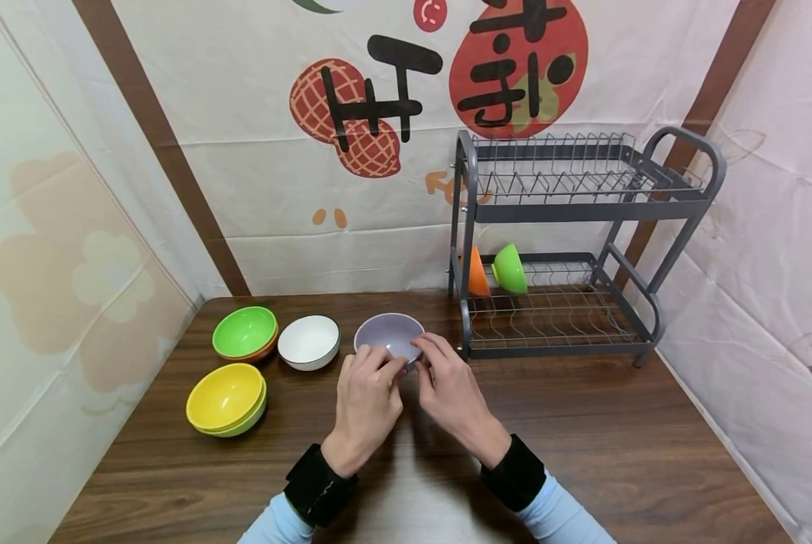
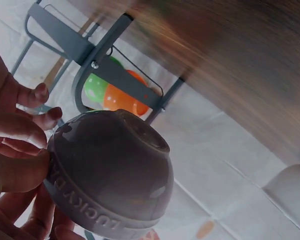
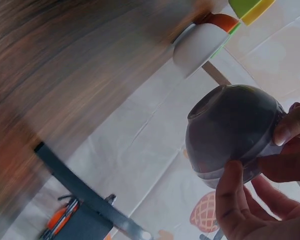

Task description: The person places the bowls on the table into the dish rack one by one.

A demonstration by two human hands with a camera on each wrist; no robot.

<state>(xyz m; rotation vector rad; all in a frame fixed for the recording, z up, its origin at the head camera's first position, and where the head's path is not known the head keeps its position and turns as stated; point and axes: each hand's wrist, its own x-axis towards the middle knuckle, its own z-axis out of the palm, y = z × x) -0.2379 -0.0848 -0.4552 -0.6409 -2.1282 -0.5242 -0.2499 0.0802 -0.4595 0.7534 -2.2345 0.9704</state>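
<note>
Both hands are at the near rim of a purple-grey bowl, which stays upright in the head view. My left hand pinches the rim on the near left, and my right hand pinches it on the near right. Raised lettering runs under the rim of the bowl in the left wrist view, and its foot ring shows there. In the right wrist view, thumb and fingers of the right hand grip the bowl's edge. A white bowl with a dark rim stands just left of the purple-grey one.
On the left, a green bowl sits in an orange one, and a yellow bowl in a light green one. A two-tier dish rack stands back right; its lower tier holds an orange bowl and a green bowl, both tipped sideways.
</note>
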